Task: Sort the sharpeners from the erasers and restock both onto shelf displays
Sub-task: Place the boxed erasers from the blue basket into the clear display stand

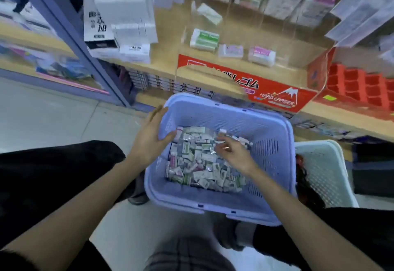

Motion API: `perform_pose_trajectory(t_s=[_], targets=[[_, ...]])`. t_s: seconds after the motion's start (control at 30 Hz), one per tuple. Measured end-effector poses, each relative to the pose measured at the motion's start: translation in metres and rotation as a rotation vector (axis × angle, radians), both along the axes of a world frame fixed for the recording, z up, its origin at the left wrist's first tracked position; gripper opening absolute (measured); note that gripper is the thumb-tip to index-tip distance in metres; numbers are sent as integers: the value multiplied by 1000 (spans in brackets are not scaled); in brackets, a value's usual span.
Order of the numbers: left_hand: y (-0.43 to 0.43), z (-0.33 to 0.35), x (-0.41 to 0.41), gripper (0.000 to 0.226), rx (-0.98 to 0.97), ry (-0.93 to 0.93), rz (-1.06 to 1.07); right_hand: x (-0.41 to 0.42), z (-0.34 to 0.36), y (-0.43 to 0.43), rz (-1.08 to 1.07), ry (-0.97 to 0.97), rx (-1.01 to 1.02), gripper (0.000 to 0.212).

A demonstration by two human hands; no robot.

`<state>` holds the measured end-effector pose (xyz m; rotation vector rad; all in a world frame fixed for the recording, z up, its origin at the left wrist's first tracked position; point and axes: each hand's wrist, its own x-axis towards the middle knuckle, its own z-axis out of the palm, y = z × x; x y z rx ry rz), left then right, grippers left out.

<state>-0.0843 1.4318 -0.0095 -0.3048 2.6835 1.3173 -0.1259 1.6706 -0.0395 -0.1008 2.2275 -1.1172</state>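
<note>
A lavender basket (270, 142) is seen on the floor before a wooden shelf (166, 68), turned slightly askew to the shelf's edge. Its bottom is covered by a pile of small packets (198, 164), white with green, pink and clear wrapping. They are jumbled flat, their long axes pointing every way. Erasers cannot be told from sharpeners in the blur.

The left hand (149, 140) is laid against the basket's left wall, its grip wide, fingers straight, thumb inside the rim. The right hand (232, 153) is lowered onto the pile, fingers curled. Whether a packet is held in its grip cannot be told.

On the shelf, three wrapped erasers (204, 39) are laid lengthwise along the front inside a red display box (277, 93). A white basket (324, 164) is placed just beside the lavender one.
</note>
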Motion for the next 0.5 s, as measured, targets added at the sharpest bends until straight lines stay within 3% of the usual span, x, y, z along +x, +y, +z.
perform_pose_trajectory(t_s=[0.1,0.17,0.37,0.5], targets=[[6,-25,16,74,117,-107,236,7,-56,-8,-100,-164,43,31],[6,-36,21,71,210,-140,308,8,-83,-17,-128,-232,54,38],[3,-53,22,51,231,-76,284,6,-132,-44,294,-182,283,74],[2,-55,22,49,199,-93,280,28,-142,-58,341,-90,442,83]])
